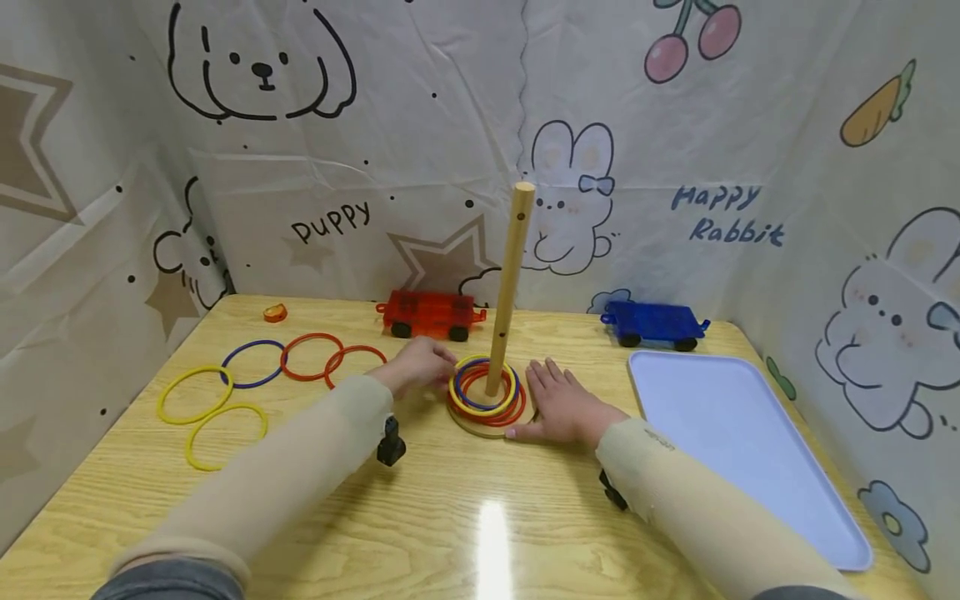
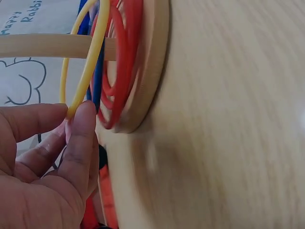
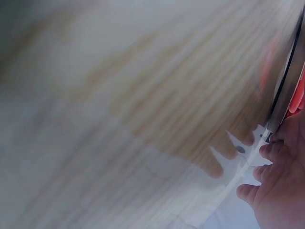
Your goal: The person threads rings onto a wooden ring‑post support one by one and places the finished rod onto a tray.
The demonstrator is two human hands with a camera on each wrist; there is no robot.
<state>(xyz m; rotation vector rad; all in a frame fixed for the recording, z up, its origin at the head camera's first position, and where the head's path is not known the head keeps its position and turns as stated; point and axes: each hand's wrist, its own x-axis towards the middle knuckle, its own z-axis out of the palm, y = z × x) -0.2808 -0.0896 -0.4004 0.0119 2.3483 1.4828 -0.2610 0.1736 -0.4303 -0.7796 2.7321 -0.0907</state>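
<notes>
- At the left of the wooden post (image 1: 511,275), our left hand (image 1: 420,367) pinches a yellow ring (image 2: 90,67) between thumb and fingers.
- Across the round base (image 1: 480,429) from it, our right hand (image 1: 566,408) lies palm down with straight, slightly spread fingers, gripping nothing; its thumb reaches the base's front right edge. We have the two hands apart, the post between them.
- That yellow ring sits around the post, above a blue ring (image 2: 98,71) and several red rings (image 2: 126,62), all low down near the base.
- Farther to our left on the worktop (image 1: 435,517) we see two loose yellow rings (image 1: 266,421), a loose blue ring (image 1: 251,386) and two loose red rings (image 1: 311,336), the red pair overlapping.
- Behind the base, a red wheeled car (image 1: 431,310) stands slightly left and a blue wheeled car (image 1: 654,323) well to the right.
- Beyond our right hand lies a pale lavender tray (image 1: 735,442).
- Near the back left corner rests a small orange-red piece (image 1: 275,313), too small for us to identify.
- Round the back and sides hangs white cloth (image 1: 442,125) printed with a puppy, rabbits and cherries.
</notes>
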